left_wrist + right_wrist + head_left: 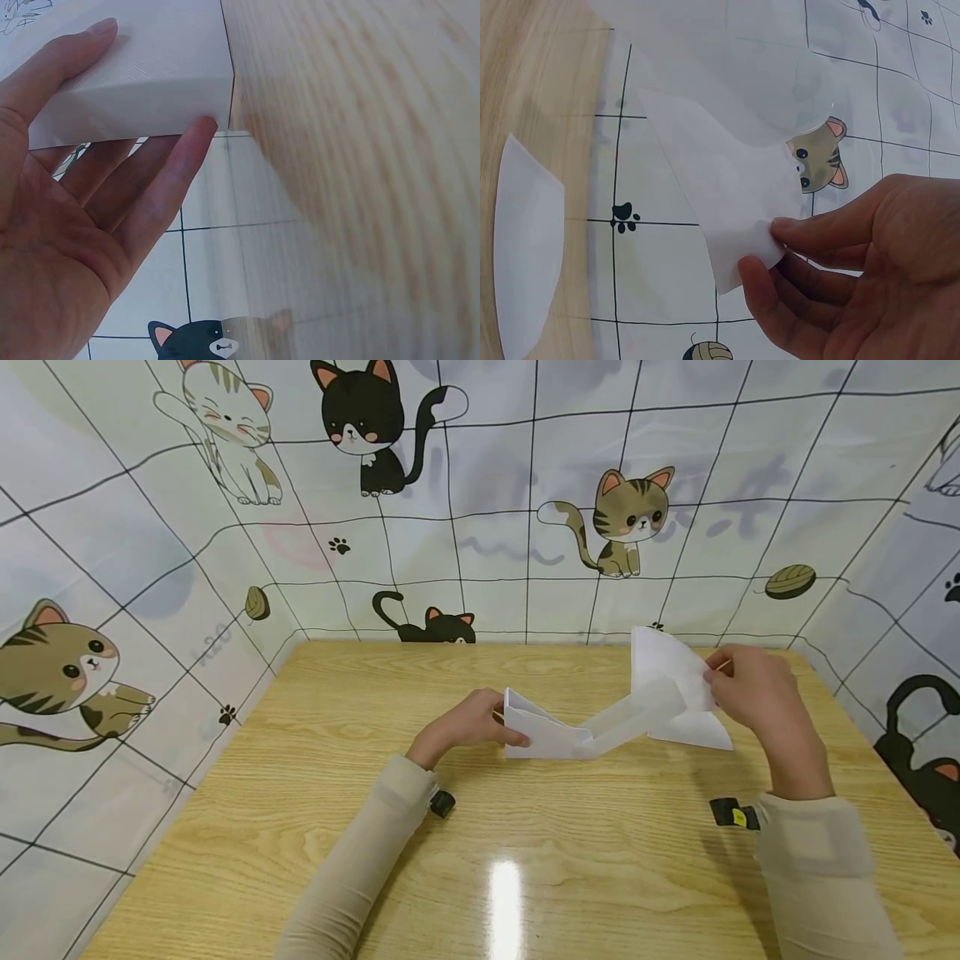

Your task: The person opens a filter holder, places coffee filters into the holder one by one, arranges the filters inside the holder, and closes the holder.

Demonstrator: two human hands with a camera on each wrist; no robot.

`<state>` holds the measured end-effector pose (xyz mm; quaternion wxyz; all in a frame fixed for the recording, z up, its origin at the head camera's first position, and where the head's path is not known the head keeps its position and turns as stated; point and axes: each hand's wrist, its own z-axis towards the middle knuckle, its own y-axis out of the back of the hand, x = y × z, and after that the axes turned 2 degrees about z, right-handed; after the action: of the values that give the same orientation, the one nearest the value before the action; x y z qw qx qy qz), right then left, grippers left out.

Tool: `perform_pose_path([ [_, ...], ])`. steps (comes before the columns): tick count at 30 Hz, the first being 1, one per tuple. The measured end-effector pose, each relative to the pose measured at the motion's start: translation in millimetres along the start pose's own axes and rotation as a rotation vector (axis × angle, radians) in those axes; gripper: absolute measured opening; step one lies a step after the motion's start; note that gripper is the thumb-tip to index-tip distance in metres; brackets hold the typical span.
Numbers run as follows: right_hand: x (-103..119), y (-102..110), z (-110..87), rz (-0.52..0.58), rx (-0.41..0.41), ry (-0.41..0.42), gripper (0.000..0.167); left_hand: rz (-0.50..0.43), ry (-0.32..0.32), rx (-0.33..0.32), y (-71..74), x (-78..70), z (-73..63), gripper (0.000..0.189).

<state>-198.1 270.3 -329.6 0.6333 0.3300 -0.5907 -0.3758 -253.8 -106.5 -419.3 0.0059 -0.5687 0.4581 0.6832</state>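
My left hand (472, 718) holds a folded white paper packet (543, 731) by its left end, just over the table. In the left wrist view the thumb lies on the packet's (157, 60) broad face and the other fingers reach along its underside. A translucent strip (622, 718) runs from the packet's right end up to a curved white paper sheet (671, 668). My right hand (757, 689) pinches that sheet at its right edge, and in the right wrist view thumb and fingertips close on the sheet's (727, 195) corner.
The wooden table (375, 877) carries a bright light reflection near its front. Walls (495, 543) covered in cat-printed grid sheeting stand behind it and on both sides. A dark wrist device (735, 814) sits on the right sleeve, another (442, 803) on the left.
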Motion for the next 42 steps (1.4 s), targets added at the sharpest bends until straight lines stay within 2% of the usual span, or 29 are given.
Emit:
perform_pose_path([
  [9,6,5,-3.7,0.011,-0.037,0.005,0.033,-0.005,0.000,0.003,-0.1,1.0,0.8,0.034],
  [19,16,11,-11.4,0.017,-0.154,0.052,0.033,-0.002,-0.002,0.001,0.0,0.4,0.6,0.034],
  [28,32,16,-23.7,0.069,-0.299,0.060,0.032,-0.007,-0.007,0.002,-0.1,0.3,0.3,0.035],
  [35,45,14,-29.4,0.081,-0.298,0.145,0.025,-0.010,0.002,0.003,0.2,0.2,0.2,0.034],
  [42,61,-6,-28.6,0.062,-0.258,0.271,0.019,-0.013,-0.002,0.006,0.3,-0.1,0.2,0.034],
])
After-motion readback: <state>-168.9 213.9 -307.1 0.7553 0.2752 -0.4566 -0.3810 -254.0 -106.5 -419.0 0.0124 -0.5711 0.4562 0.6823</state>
